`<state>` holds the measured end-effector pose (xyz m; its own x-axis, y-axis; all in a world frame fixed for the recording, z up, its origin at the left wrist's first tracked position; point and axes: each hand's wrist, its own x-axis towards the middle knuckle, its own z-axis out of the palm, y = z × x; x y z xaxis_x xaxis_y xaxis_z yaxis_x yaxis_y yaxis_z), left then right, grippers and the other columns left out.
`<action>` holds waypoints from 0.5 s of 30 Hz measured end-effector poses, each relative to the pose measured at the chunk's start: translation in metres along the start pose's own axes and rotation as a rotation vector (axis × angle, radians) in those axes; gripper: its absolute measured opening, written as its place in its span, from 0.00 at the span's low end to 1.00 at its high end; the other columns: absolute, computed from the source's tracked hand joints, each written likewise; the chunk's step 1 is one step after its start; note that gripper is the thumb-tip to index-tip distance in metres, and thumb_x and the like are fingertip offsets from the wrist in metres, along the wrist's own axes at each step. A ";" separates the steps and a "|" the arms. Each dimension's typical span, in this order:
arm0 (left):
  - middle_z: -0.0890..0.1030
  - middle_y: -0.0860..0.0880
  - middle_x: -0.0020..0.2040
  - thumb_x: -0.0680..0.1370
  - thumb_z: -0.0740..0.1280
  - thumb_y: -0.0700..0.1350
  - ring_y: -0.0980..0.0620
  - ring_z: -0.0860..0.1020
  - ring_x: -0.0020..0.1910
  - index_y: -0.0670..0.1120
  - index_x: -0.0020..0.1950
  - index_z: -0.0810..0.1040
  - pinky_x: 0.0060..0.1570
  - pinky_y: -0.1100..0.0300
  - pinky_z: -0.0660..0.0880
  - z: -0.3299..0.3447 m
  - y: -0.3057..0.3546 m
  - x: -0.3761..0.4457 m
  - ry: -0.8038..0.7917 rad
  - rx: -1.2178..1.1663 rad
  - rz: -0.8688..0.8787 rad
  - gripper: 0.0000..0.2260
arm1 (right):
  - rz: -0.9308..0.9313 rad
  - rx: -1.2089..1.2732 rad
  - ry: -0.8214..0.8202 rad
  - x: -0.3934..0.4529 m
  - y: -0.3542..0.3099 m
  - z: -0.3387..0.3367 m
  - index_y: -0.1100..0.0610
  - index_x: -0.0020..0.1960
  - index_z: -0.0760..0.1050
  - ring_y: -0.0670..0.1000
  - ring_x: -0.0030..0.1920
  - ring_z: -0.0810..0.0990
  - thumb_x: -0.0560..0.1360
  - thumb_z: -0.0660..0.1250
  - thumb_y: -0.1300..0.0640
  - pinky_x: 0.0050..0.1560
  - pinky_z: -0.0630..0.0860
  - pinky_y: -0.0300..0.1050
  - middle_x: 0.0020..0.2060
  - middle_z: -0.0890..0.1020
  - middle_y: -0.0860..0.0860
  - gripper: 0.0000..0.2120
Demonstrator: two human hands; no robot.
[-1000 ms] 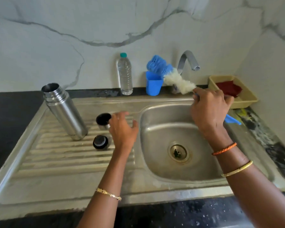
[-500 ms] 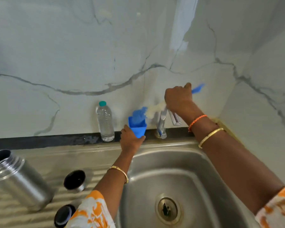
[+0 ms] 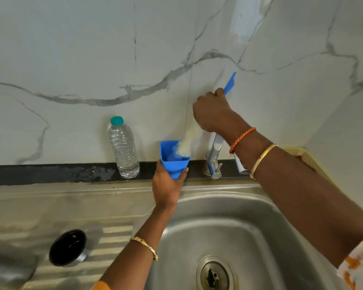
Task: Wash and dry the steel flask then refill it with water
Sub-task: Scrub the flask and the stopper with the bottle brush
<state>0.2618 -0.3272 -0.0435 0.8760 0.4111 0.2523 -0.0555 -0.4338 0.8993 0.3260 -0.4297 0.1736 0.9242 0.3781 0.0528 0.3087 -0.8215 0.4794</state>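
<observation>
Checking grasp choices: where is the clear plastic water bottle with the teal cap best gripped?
Wrap a hand around the clear plastic water bottle at its ribbed mid-body, coming from the front: it stands upright against the marble wall, leaving only the front and sides reachable.

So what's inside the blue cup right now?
The white bristle end of the brush dips into the blue cup, held by the left hand. The cup's bottom is hidden.
</observation>
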 end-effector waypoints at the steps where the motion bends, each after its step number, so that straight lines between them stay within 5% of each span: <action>1: 0.80 0.48 0.56 0.69 0.77 0.52 0.51 0.79 0.53 0.42 0.67 0.72 0.47 0.65 0.73 0.000 0.001 0.000 0.000 0.001 0.002 0.30 | 0.007 0.020 -0.004 0.000 0.001 0.002 0.60 0.48 0.71 0.59 0.58 0.74 0.77 0.55 0.65 0.67 0.58 0.57 0.42 0.73 0.54 0.06; 4: 0.80 0.47 0.54 0.69 0.77 0.52 0.51 0.79 0.52 0.41 0.65 0.73 0.45 0.65 0.74 -0.002 0.004 0.000 -0.007 0.023 0.000 0.30 | 0.027 0.049 -0.008 0.003 0.001 0.003 0.62 0.46 0.71 0.60 0.56 0.75 0.76 0.56 0.66 0.67 0.59 0.57 0.34 0.66 0.53 0.06; 9: 0.80 0.45 0.54 0.68 0.78 0.53 0.48 0.79 0.52 0.40 0.63 0.73 0.44 0.62 0.75 -0.006 0.007 0.003 -0.040 0.081 -0.014 0.30 | 0.022 0.019 0.035 0.002 -0.006 0.005 0.61 0.55 0.73 0.60 0.58 0.75 0.75 0.60 0.69 0.67 0.60 0.57 0.54 0.77 0.57 0.11; 15: 0.79 0.45 0.53 0.65 0.77 0.60 0.44 0.77 0.54 0.42 0.58 0.70 0.47 0.51 0.77 -0.014 0.016 0.014 -0.131 0.335 -0.088 0.32 | -0.022 -0.004 0.078 -0.001 -0.010 0.005 0.60 0.56 0.73 0.58 0.57 0.76 0.74 0.63 0.69 0.67 0.61 0.56 0.54 0.78 0.57 0.11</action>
<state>0.2661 -0.3174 -0.0202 0.9254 0.3621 0.1121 0.1640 -0.6489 0.7430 0.3235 -0.4241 0.1646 0.8969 0.4283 0.1103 0.3278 -0.8111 0.4845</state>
